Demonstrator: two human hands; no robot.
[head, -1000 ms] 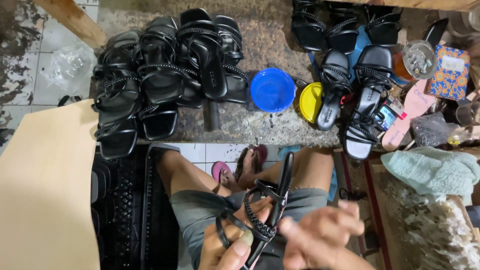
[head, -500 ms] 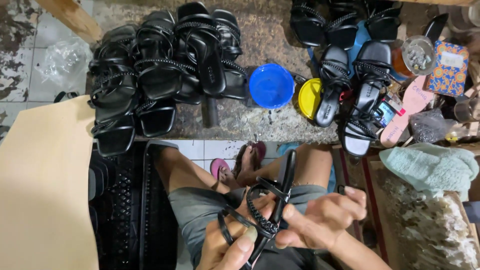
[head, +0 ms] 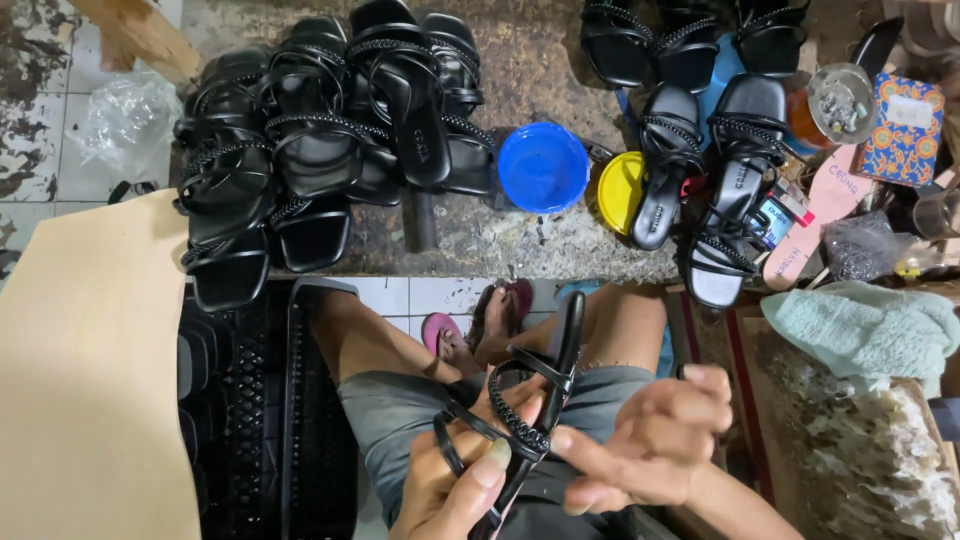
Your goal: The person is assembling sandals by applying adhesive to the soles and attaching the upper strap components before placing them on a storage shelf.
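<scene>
Many black sandals [head: 330, 140] sit in a big pile on the stone step [head: 520, 240], on its left part. A smaller bunch of sandals [head: 720, 150] lies on the right part of the step. Left of the step leans a wide tan board [head: 90, 380]. A pale green cloth [head: 870, 330] rests below the step's right end. On the middle of the step sits a round blue bowl [head: 543, 166], with a yellow lid [head: 620, 190] just beside it.

Below the step, over the person's lap, is one black strappy sandal [head: 530, 400]. The left hand [head: 450, 480] is closed around its lower part, thumb pressed on the braided strap. The right hand [head: 650, 440] has loosely curled fingers, with fingertips touching the strap.

To do this well, I think the left hand should grip the sole firmly, so the strap stays put while the right fingers work gently.
</scene>
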